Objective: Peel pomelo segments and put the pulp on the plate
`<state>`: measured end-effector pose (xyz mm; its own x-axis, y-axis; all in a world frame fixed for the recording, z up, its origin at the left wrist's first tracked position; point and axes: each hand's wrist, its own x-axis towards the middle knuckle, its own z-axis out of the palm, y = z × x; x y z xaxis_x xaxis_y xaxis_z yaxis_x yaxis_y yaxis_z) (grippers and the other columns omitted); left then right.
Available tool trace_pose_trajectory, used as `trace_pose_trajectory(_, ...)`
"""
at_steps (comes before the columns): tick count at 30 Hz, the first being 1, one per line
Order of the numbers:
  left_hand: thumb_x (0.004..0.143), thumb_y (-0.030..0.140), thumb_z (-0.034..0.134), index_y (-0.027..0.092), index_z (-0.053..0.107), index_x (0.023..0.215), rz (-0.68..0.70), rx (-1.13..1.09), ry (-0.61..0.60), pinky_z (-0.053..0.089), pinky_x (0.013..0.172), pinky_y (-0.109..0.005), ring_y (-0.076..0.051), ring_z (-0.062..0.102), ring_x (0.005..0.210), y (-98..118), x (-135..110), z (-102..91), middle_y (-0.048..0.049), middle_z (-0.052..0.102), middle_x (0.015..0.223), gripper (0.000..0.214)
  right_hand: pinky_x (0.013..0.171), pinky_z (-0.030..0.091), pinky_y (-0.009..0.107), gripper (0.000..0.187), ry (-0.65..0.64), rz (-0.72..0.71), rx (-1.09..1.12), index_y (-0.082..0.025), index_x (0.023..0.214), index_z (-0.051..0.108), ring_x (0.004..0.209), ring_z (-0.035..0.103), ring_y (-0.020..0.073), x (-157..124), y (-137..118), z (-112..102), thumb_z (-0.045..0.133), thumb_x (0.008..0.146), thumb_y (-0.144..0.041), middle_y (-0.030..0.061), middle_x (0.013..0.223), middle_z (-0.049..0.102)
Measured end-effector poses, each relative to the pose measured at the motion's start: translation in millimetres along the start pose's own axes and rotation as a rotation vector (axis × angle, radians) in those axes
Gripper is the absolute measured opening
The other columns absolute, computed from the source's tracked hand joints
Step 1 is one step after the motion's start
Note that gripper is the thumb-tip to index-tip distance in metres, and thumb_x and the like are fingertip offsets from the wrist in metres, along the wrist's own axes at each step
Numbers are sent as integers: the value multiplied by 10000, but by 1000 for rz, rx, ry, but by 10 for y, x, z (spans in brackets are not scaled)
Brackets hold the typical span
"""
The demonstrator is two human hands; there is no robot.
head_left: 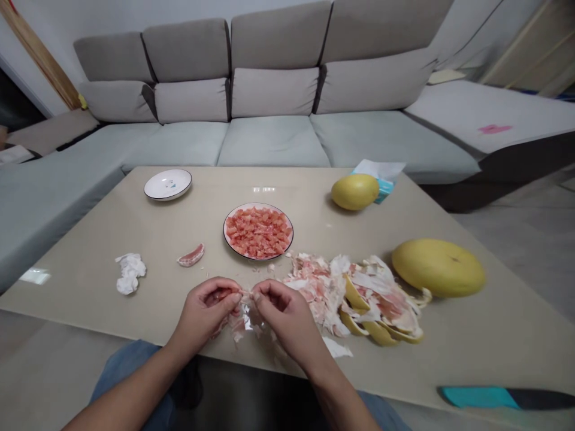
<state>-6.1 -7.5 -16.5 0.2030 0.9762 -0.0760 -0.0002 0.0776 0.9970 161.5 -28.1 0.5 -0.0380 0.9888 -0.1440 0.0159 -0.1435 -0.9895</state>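
My left hand (204, 311) and my right hand (283, 314) meet over the table's near edge, fingers pinched on a pomelo segment (238, 317) with pink flesh and white membrane hanging between them. Just beyond stands a plate of pink pomelo pieces (258, 231). One peeled segment (191, 255) lies to the left of that plate. A heap of peel and membrane scraps (359, 293) lies right of my right hand.
An empty white dish (168, 184) sits far left, a crumpled tissue (130, 272) nearer. Two whole yellow pomelos (354, 191) (438, 267), a tissue pack (381, 176) and a teal-handled knife (480, 397) lie to the right. A grey sofa (269, 137) surrounds the beige table (90, 239).
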Motion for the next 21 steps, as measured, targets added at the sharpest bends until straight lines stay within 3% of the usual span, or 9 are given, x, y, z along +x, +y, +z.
trace_pose_trajectory(4, 773, 292, 727, 166, 718, 825, 98, 124, 35, 487, 641, -238, -143, 598, 692, 6, 10, -19, -39, 670, 791, 137, 540, 388, 230, 267, -77, 2, 42, -179, 876, 676, 589, 513, 127, 2, 3, -14, 637, 817, -436, -9, 675, 596)
trace_pose_trajectory(7, 778, 275, 720, 172, 725, 845, 114, 204, 11, 493, 712, -254, -165, 620, 773, -5, 3, -15, -47, 685, 834, 123, 532, 391, 224, 275, -85, 2, 76, -180, 860, 667, 564, 511, 118, 3, 40, 0, 673, 804, -449, -23, 647, 580)
trace_pose_trajectory(10, 751, 266, 745, 177, 707, 904, 17, 121, -48, 503, 752, -270, -179, 636, 829, -17, -5, -2, -51, 698, 888, 181, 512, 367, 218, 280, -71, 2, 100, -175, 829, 651, 543, 473, 108, 6, 59, 12, 676, 800, -452, -36, 619, 541)
trace_pose_trajectory(15, 646, 281, 850, 200, 651, 1059, -173, -247, -198, 488, 717, -226, -141, 627, 816, 12, -9, -12, -37, 683, 959, 465, 499, 339, 220, 329, -76, 18, 99, -178, 764, 603, 526, 437, 105, 12, 34, 5, 639, 812, -502, -38, 607, 520)
trace_pose_trajectory(19, 800, 474, 693, 151, 663, 1005, -323, -411, -211, 426, 572, -198, -90, 539, 606, 62, 2, -6, -20, 627, 745, 385, 521, 353, 229, 300, -87, -11, 90, -191, 750, 600, 546, 460, 118, 10, 6, 6, 622, 828, -480, -40, 605, 513)
trace_pose_trajectory(21, 820, 440, 684, 129, 678, 907, -387, -433, -235, 403, 553, -194, -81, 513, 572, 70, 12, -4, -8, 592, 676, 323, 540, 370, 233, 263, -96, -27, 65, -195, 755, 609, 566, 482, 128, 5, -3, 7, 612, 842, -443, -37, 606, 521)
